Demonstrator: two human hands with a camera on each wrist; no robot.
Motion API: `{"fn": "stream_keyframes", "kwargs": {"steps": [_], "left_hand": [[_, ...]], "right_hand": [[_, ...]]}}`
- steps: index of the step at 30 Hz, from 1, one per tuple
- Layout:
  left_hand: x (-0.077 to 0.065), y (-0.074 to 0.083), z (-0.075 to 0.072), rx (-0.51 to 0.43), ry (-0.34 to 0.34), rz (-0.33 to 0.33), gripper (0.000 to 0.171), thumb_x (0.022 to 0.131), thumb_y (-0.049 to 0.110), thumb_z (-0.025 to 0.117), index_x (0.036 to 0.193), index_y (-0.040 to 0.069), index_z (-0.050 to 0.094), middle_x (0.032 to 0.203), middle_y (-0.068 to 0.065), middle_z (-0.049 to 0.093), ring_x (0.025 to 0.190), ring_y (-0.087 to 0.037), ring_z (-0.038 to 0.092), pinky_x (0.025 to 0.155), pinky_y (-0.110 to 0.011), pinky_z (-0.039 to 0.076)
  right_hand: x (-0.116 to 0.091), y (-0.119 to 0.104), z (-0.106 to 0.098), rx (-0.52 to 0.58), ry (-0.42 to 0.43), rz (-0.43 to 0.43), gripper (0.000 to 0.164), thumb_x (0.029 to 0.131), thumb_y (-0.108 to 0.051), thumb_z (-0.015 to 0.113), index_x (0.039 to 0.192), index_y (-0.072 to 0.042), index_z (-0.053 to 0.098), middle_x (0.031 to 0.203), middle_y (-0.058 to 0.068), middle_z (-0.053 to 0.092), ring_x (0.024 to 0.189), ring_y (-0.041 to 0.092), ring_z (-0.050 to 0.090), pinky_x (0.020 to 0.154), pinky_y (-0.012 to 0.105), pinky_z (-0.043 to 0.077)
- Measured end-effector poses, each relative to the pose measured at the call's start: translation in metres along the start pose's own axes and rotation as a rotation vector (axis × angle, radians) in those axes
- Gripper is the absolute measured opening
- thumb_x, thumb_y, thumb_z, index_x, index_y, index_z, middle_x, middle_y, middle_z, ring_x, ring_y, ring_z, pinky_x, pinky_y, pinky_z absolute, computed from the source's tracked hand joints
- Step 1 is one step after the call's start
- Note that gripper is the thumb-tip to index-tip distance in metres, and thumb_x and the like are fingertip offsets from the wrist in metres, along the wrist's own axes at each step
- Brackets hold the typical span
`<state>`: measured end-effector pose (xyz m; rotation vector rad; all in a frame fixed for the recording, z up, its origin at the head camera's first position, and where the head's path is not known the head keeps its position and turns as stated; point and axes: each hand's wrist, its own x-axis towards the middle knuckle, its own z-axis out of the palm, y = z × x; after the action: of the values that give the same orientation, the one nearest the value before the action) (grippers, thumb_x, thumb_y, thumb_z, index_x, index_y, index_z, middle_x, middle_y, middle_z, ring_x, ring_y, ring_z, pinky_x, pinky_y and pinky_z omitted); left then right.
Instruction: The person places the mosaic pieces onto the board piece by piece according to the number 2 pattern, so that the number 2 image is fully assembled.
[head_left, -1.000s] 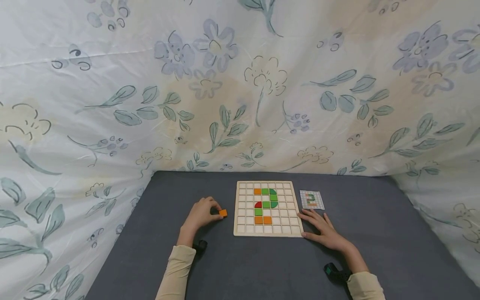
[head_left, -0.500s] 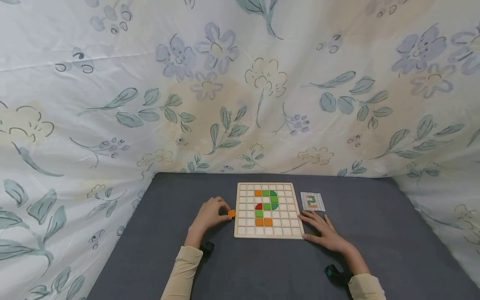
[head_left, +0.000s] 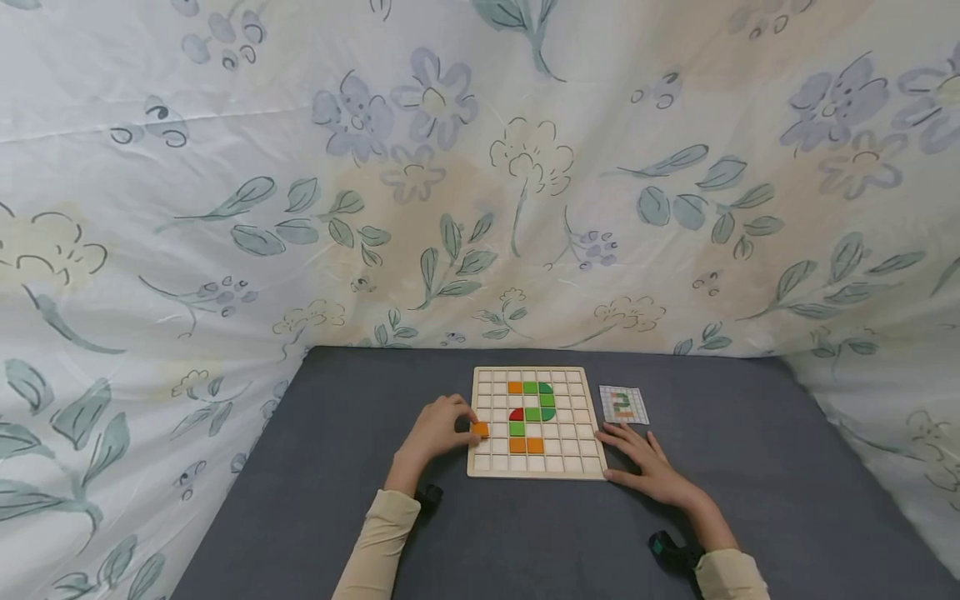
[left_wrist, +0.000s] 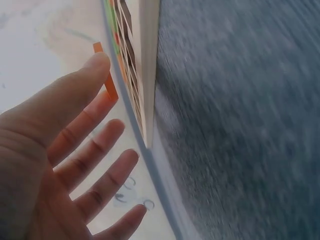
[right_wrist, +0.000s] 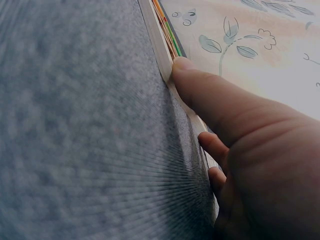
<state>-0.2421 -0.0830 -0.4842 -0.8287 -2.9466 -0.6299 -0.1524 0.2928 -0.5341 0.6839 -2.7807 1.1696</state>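
Between thumb and forefinger, my left hand pinches an orange square tile over the left rim of a wooden grid board. In the left wrist view the tile stands on edge in the pinch, the other fingers spread out apart from it. Several orange, green and red tiles, some with a rounded corner, lie in the board's cells, among them a red tile and a green tile. My right hand rests at the board's right edge with its fingers extended; its thumb touches the board's corner.
A small printed card with a coloured grid pattern lies right of the board, just beyond the right hand. Dark grey cloth covers the table. A floral curtain hangs behind it and along the sides.
My left hand has moved right with the orange tile, from the table beside the board to over its left rim. The right hand has stayed at the board's right edge.
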Motion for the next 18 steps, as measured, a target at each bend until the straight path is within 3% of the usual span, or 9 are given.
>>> {"fn": "stream_keyframes", "kwargs": {"steps": [18], "left_hand": [[0.013, 0.026, 0.011, 0.021, -0.016, 0.115, 0.024, 0.077, 0.04, 0.073, 0.092, 0.021, 0.072, 0.1, 0.002, 0.06, 0.09, -0.018, 0.054, 0.084, -0.04, 0.045]], "right_hand": [[0.001, 0.003, 0.001, 0.002, -0.005, 0.005, 0.062, 0.085, -0.026, 0.067, 0.139, -0.011, 0.043, 0.147, 0.021, 0.03, 0.134, 0.051, 0.012, 0.098, 0.072, -0.007]]}}
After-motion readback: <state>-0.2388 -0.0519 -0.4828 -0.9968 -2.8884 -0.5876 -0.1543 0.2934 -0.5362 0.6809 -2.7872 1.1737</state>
